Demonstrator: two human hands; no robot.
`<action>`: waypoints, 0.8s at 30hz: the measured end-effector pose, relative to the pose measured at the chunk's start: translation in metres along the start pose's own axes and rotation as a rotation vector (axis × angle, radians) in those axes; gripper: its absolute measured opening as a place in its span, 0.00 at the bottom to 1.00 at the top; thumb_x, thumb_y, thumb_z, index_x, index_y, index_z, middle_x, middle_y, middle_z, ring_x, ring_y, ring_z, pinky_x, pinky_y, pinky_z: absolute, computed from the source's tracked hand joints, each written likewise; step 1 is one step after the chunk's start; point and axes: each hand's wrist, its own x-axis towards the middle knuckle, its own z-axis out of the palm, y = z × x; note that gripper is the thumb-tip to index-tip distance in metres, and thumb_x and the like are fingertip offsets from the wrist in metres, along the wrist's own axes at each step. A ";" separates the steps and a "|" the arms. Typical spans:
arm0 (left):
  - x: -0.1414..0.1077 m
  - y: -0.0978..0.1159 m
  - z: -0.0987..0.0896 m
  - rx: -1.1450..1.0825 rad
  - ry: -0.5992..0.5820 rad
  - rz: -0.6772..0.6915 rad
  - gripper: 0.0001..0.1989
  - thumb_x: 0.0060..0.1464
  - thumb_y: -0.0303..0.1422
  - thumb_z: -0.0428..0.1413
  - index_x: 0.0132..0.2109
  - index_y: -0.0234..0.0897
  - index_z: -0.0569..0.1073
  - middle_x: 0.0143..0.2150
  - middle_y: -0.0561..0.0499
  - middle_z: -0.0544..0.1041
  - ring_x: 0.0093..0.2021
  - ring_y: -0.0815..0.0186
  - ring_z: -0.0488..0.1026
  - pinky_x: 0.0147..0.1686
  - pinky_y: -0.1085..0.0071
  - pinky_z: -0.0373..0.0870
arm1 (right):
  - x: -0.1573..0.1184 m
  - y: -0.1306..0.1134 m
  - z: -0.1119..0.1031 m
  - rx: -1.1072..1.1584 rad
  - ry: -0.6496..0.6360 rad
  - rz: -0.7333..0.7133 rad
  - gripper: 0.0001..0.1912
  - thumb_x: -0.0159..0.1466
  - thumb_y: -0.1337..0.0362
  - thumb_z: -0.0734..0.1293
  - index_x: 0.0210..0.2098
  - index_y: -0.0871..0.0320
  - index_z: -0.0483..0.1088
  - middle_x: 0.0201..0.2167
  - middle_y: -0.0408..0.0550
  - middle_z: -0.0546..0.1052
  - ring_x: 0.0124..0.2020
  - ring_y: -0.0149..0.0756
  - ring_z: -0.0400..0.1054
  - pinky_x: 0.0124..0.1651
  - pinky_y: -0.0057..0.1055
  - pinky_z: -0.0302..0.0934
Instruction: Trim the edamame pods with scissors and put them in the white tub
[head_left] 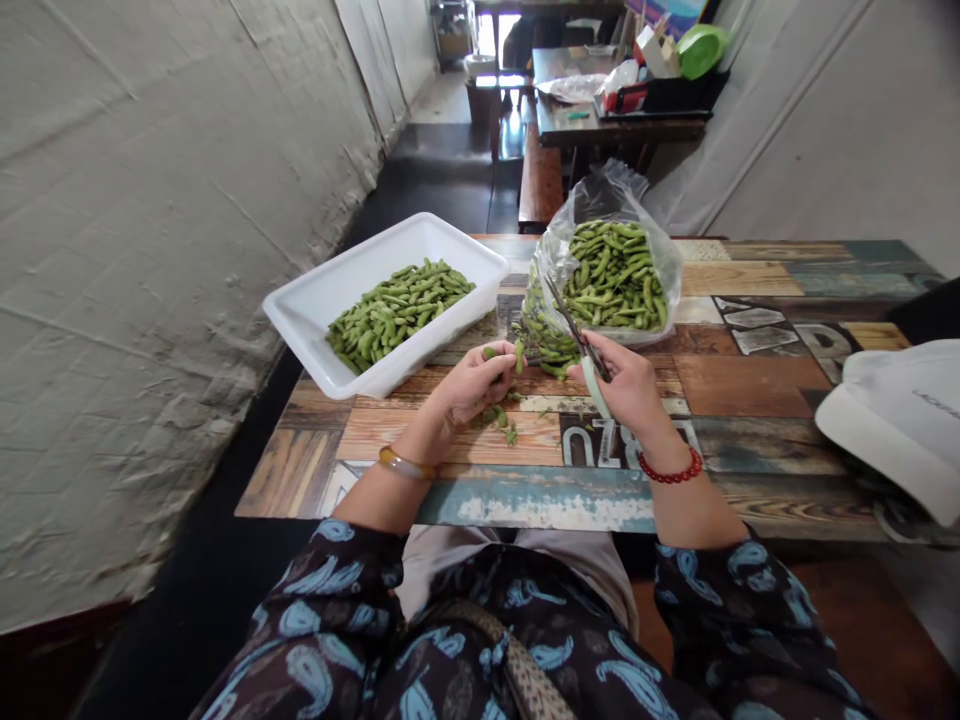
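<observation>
My table point(750, 386) looks like printed wood planks, some grained, some with worn, flaking paint. The white tub point(300, 312) is smooth plastic; the bag point(654, 240) is thin, clear, glossy plastic. My scissors point(568, 312) have dark metal blades. The wall point(150, 220) looks rough.

The light is soft and moderately bright, strongest at the far end, where a small patch behind the back table point(559, 65) burns out to white and throws a bluish-white glare onto the dark, glossy floor point(442, 170). Pale highlights glint on the crinkled plastic bag point(664, 235), and the white tub point(450, 340) looks bright yet keeps its shading. Deep shadow fills the space under the front table point(757, 385) and the lower left corner. Wide-angle distortion makes the walls lean and stretches the white cap point(900, 420) at the right edge; distant objects look soft, and fine detail is slightly smeared
</observation>
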 end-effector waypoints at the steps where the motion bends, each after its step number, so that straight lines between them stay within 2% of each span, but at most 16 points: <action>1: -0.001 -0.001 -0.003 -0.072 0.000 -0.006 0.14 0.51 0.40 0.60 0.33 0.35 0.65 0.21 0.61 0.60 0.14 0.80 0.49 0.15 0.79 0.41 | -0.001 -0.002 0.001 -0.005 -0.023 -0.007 0.26 0.58 0.54 0.71 0.53 0.58 0.74 0.48 0.54 0.80 0.44 0.43 0.77 0.52 0.41 0.71; 4: -0.003 -0.003 -0.007 -0.180 -0.006 -0.004 0.16 0.52 0.41 0.61 0.34 0.35 0.64 0.24 0.58 0.67 0.14 0.82 0.50 0.15 0.80 0.41 | -0.002 -0.008 0.001 -0.042 -0.103 -0.041 0.24 0.58 0.55 0.71 0.52 0.58 0.74 0.45 0.54 0.81 0.41 0.43 0.77 0.50 0.40 0.72; 8: -0.005 -0.001 -0.008 -0.188 0.031 0.036 0.17 0.49 0.39 0.64 0.35 0.34 0.65 0.26 0.56 0.71 0.15 0.82 0.52 0.16 0.80 0.42 | -0.004 -0.013 0.000 -0.107 -0.212 -0.054 0.24 0.59 0.56 0.71 0.53 0.56 0.73 0.45 0.53 0.80 0.44 0.44 0.76 0.48 0.39 0.72; 12: -0.008 0.004 -0.007 -0.128 0.075 0.082 0.16 0.47 0.38 0.65 0.35 0.33 0.67 0.21 0.59 0.64 0.16 0.81 0.51 0.17 0.79 0.42 | -0.004 -0.013 0.000 -0.124 -0.292 -0.083 0.25 0.58 0.55 0.72 0.54 0.55 0.72 0.45 0.53 0.80 0.45 0.46 0.76 0.49 0.41 0.72; 16: -0.009 0.002 -0.005 -0.042 0.040 0.113 0.14 0.50 0.39 0.62 0.33 0.34 0.67 0.19 0.61 0.57 0.16 0.79 0.49 0.17 0.78 0.41 | -0.005 -0.014 0.000 -0.118 -0.356 -0.126 0.26 0.58 0.55 0.72 0.54 0.53 0.71 0.46 0.52 0.79 0.45 0.45 0.75 0.49 0.41 0.71; 24: -0.009 -0.002 -0.004 0.018 0.041 0.122 0.15 0.50 0.41 0.63 0.37 0.35 0.70 0.20 0.60 0.59 0.17 0.78 0.50 0.17 0.76 0.42 | -0.005 -0.016 0.001 -0.109 -0.394 -0.176 0.25 0.60 0.55 0.71 0.55 0.54 0.71 0.47 0.51 0.79 0.46 0.43 0.74 0.50 0.40 0.70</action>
